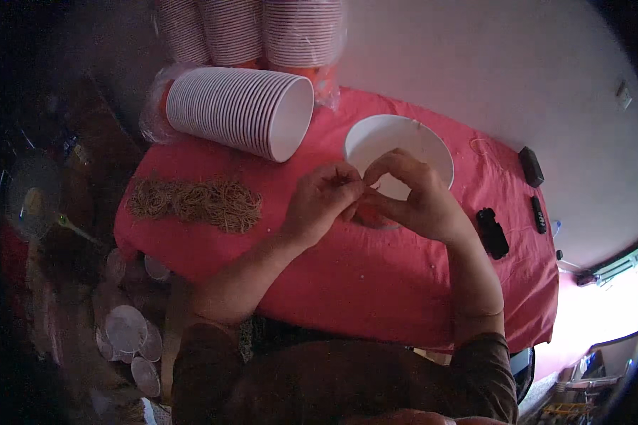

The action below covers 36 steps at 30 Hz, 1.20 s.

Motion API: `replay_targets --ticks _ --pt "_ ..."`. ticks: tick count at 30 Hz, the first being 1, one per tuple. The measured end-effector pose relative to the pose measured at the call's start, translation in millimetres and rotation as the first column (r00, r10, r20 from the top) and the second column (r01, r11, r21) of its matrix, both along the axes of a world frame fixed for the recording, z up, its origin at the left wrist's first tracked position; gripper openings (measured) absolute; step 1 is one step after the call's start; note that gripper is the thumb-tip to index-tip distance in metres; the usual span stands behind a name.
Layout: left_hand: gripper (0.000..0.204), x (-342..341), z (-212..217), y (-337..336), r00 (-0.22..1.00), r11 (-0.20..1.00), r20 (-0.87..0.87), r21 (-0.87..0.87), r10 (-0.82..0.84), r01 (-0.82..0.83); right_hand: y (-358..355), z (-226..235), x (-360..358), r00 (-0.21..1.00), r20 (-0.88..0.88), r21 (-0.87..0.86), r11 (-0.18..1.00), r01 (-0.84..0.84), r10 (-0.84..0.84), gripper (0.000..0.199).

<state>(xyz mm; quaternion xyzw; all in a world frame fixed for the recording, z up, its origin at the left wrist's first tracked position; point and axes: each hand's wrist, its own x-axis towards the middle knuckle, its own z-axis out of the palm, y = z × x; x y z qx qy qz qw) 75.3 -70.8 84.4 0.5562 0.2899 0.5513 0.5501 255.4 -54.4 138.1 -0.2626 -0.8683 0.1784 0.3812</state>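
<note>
My left hand and my right hand meet fingertip to fingertip over the table. Both are closed in a pinch, and what lies between the fingers is too small to make out. Just behind them is a large paper bucket, white inside, its wide mouth facing up toward me. A patch of its orange-red outside shows below the fingers. The hands hide part of its near rim. Left of my left hand, a tangled heap of brown twine lies on the cloth.
A nested stack of white-rimmed paper buckets lies on its side at the back left, before more wrapped stacks. On the pink-red tablecloth, at right, are a black phone-like object, a dark remote and a black box.
</note>
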Motion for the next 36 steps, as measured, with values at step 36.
replay_targets --ticks 36 --pt "0.017 -7 -3 1 0.947 0.937 0.279 -0.26 -0.157 0.232 -3 0 -2 1.0 -0.02 0.072 0.997 0.022 -0.021 0.007"
